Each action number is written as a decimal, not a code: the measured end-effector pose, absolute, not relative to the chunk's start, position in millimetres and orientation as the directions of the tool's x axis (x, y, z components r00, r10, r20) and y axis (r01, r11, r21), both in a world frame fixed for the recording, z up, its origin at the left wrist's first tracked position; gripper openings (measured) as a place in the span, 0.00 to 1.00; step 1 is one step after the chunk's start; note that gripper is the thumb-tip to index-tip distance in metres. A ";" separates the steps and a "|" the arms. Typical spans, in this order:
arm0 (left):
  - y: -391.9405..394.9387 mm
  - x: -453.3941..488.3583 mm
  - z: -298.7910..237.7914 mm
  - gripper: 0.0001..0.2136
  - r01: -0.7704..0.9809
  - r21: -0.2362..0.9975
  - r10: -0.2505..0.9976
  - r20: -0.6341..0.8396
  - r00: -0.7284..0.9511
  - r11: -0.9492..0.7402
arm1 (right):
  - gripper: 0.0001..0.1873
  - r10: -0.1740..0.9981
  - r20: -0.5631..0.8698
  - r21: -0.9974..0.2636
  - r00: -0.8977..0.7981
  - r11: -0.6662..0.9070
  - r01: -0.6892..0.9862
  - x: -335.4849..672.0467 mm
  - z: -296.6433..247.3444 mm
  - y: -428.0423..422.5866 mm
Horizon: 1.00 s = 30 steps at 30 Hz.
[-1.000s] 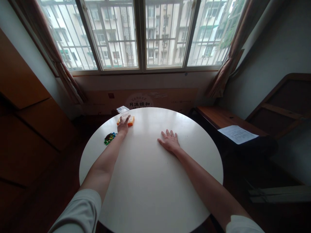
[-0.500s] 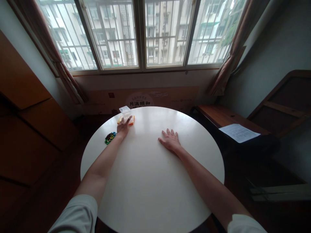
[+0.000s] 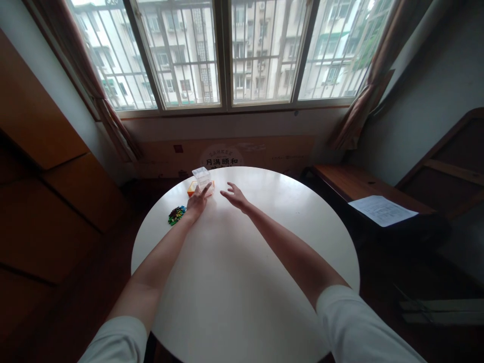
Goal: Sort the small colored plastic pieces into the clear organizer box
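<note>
On the far left part of the round white table (image 3: pixel 242 272), my left hand (image 3: pixel 197 201) is closed on the near side of a clear plastic box (image 3: pixel 207 187), whose lid (image 3: pixel 201 174) stands raised. An orange box (image 3: pixel 192 187) lies right against it, partly hidden by the plastic and my fingers. My right hand (image 3: pixel 235 196) is a short way to the right of the clear box, apart from it, fingers spread and holding nothing. A pile of small green, blue, yellow and dark pieces (image 3: pixel 176 215) lies left of my left wrist.
Beyond the table stand a long printed cardboard panel (image 3: pixel 264 151) and a barred window (image 3: pixel 260 55). To the right, a paper sheet (image 3: pixel 381 209) lies by a low wooden bench (image 3: pixel 351 184). An orange-brown cabinet (image 3: pixel 41 196) is at the left.
My right hand has lifted off the tabletop and moved left toward the clear box. The clear box has shifted slightly right against the orange box, with my left hand on it.
</note>
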<state>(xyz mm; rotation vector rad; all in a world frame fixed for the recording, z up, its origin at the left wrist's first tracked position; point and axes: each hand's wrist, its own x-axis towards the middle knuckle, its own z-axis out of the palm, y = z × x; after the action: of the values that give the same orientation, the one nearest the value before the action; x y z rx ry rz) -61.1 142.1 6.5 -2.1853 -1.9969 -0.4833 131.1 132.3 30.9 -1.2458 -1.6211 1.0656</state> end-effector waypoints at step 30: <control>120.7 14.2 -3.2 0.29 0.846 0.301 0.874 0.360 0.327 -0.440 | 0.27 0.999 0.041 -0.994 -0.035 0.044 0.095 124.8 40.4 171.0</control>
<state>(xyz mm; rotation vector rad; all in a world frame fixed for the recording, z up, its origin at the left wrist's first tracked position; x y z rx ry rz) 14.2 120.7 -3.2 -2.6055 -1.6905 -0.7688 124.8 171.0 40.4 -1.2315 -1.3248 1.1547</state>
